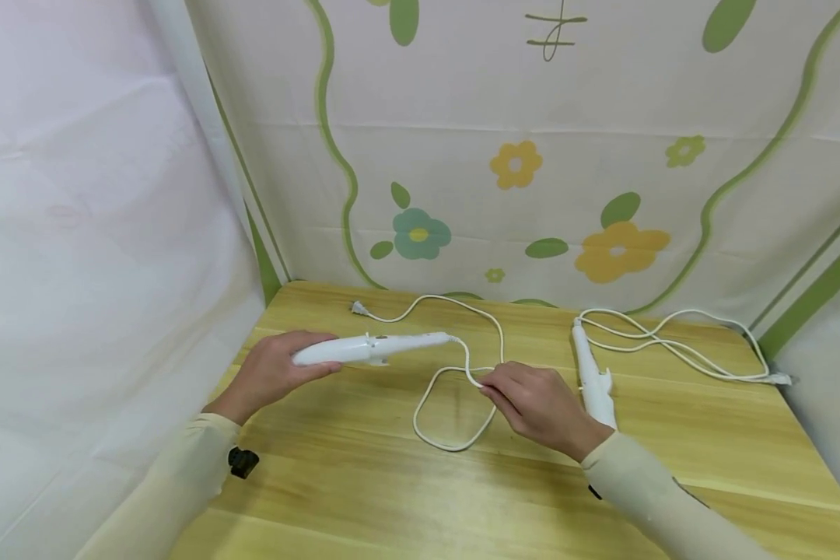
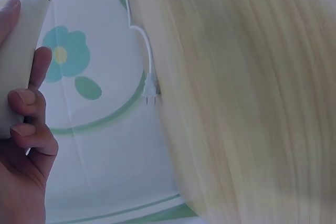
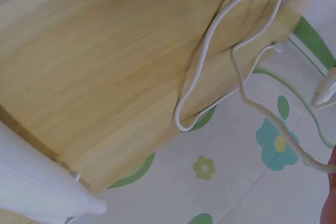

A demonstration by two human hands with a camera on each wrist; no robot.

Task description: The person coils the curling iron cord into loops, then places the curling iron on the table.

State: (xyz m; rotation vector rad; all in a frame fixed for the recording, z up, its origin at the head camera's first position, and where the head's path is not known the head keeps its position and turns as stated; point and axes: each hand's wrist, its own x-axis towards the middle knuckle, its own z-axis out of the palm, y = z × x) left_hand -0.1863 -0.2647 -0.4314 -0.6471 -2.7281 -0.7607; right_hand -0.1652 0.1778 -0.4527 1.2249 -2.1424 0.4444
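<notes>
My left hand (image 1: 274, 372) grips the thick end of a white curling iron (image 1: 409, 342), its fingers curled round the body, held over the table with the thin end pointing right. In the left wrist view the fingers wrap the smooth white iron (image 2: 17, 51). From that thin end runs a white cord (image 1: 467, 359), which my right hand (image 1: 537, 406) pinches between thumb and fingers a short way along. The rest of the cord lies in a loose loop on the table, its two-pin plug (image 1: 359, 308) at the back left. Only an edge of the right hand (image 3: 329, 203) shows in the right wrist view.
A second white curling iron (image 1: 591, 373) lies on the wooden table (image 1: 364, 498), just right of my right hand, partly behind the wrist. Its looped cord (image 1: 679, 351) reaches a plug (image 1: 779, 379) at the right edge. Flower-printed fabric (image 1: 462, 93) hangs behind the table.
</notes>
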